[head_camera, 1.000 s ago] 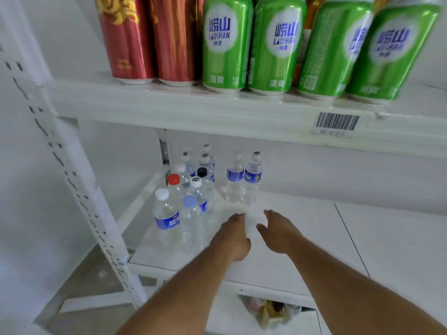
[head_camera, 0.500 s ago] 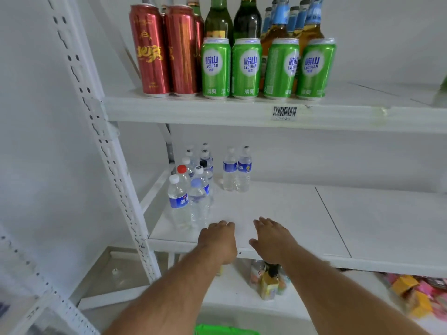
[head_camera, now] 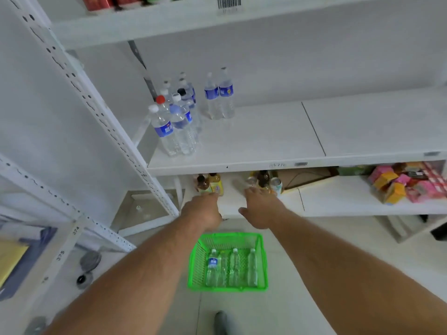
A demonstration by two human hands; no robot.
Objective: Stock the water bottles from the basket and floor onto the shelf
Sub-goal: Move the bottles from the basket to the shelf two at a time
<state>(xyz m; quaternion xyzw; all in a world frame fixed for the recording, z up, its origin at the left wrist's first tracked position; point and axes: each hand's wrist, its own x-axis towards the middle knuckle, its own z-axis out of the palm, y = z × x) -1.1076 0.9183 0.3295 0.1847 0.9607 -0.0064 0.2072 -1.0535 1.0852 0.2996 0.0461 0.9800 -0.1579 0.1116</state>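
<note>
Both bare forearms reach forward and down from the bottom corners, converging toward centre. Left hand (head_camera: 202, 211) palm down, back of hand to camera, fingers bent downward at the knuckles, tips hidden; it holds nothing visible. Right hand (head_camera: 262, 209) palm down, fingers extended forward and loosely together, thumb spread toward the left hand. Hands level with each other, near but apart. Wrists straight.

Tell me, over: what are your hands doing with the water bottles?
Both hands empty. Four bottles lying in green basket. Shelf part stocked. Path clear.
</note>
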